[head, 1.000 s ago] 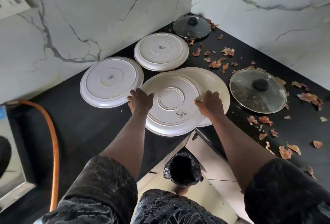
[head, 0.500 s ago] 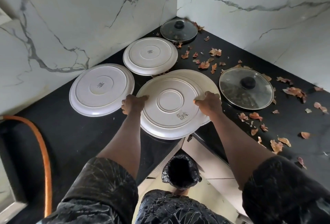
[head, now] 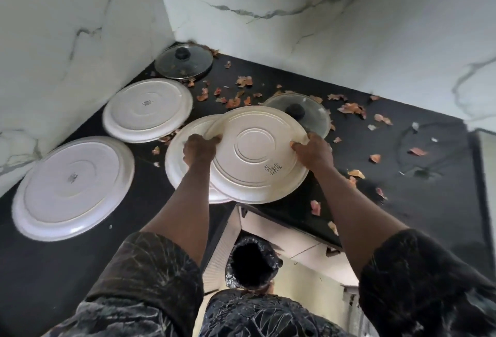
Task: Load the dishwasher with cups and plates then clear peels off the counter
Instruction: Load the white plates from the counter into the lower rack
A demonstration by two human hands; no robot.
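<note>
The left grip (head: 200,148) and the right grip (head: 312,151) each clasp the rim of the top plate (head: 257,154), one on either side, thumbs on its upturned base and fingers curled under the edge. This cream plate is upside down, a printed label near its right side, and it overlaps a second plate (head: 182,162) that lies at the inner front corner of the black counter (head: 442,202). Whether the two plates touch cannot be told. Along the counter's left back edge, by the wall, lie two more upturned white plates, a middle plate (head: 147,109) and a large plate (head: 72,187). A small glass lid (head: 183,61) sits in the back corner. A larger glass lid (head: 312,116) is partly hidden behind the held plate. Dry orange peels (head: 233,101) are scattered from the back corner along the right side. Below the front edge stands a bin (head: 251,264) lined with a black bag
</note>
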